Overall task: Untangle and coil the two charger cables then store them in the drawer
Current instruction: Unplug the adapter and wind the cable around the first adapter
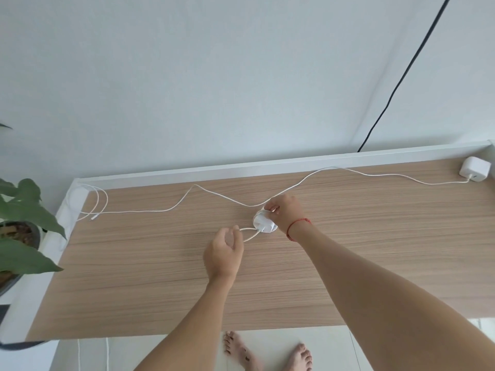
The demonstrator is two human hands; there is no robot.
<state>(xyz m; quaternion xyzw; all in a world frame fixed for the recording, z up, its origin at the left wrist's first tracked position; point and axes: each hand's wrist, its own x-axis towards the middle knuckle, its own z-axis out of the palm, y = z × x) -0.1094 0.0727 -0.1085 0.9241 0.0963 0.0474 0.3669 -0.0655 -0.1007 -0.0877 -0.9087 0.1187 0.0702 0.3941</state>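
Charger cables (150, 211) sprawled across the tabletop (134, 263). The right hand (285, 212) gripped the centre adapter (263, 223) and the left hand (223, 253) pinched a cable loop (247, 229). A hard tug risked tightening the crossing or dragging the upper-right adapter (475, 170) off.

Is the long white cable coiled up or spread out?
Spread out: the cable snakes loose across the table to the corner plug.

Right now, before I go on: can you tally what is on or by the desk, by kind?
Bricks: 2
White cables: 2
Black cable: 1
Plant: 1
Total: 6
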